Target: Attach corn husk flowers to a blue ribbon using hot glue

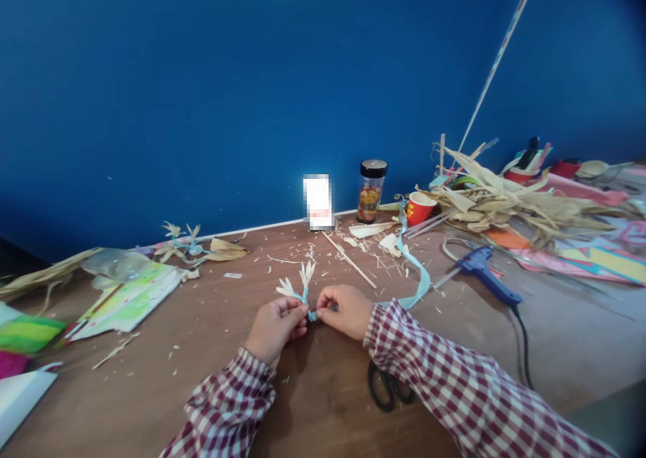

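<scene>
My left hand [275,327] is closed in a pinch on the stem of a small dried-husk flower [299,281], whose pale petals point up and away from me. My right hand [346,310] is closed too, pinching a light blue ribbon [416,270] where it wraps the base of the flower stem. The ribbon runs from my fingers out to the right and curls back toward a red paper cup [418,208]. Both hands hover just above the brown wooden table [313,404], close together at its middle. Black scissors [386,387] lie under my right forearm.
A blue glue gun [484,273] with a black cord lies to the right. A heap of dried husks [509,206] and coloured papers fill the far right. A black-lidded jar [371,191] stands by the blue wall. Finished husk flowers [184,239], green papers [126,300] and scraps lie left.
</scene>
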Demonstrator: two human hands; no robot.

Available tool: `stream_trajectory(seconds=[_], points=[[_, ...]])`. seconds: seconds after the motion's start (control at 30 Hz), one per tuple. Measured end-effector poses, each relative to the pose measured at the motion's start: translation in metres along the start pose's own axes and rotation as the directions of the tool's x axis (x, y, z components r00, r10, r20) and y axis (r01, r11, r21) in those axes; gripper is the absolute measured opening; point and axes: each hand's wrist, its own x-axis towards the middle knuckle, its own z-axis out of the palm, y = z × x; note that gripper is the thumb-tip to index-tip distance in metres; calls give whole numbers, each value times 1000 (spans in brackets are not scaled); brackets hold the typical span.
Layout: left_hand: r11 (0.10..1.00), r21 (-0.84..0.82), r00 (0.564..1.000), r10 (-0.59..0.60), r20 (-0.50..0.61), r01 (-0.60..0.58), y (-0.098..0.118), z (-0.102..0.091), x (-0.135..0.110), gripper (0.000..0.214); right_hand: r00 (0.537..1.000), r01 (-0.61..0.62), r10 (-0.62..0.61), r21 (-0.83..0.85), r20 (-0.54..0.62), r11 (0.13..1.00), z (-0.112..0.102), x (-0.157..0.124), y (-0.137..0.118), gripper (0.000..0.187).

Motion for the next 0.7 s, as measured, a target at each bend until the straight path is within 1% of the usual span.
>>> stream_trajectory(seconds=[0.1,0.27,0.43,0.6,0.7], points=[[998,55,1000,-2,-8,2,-1,0,0,28,998,23,-25,-35,-50,999,-1,0,2,8],[993,121,1000,16,-9,-14,-3,1,-2,25,996,15,-13,29,-85,999,-1,0,1,10],[983,185,1000,18,-9,-16,-2,5,-3,26,997,-17,23,77,-77,997,-2,1,-2,10],[967,235,996,94,14,-94,1,6,-5,25,998,-17,20,42,-64,999,0,0,1,8],[958,261,993,112,34,-117,2,5,-7,25,999,-10,11,28,-45,1000,3,0,3,8]])
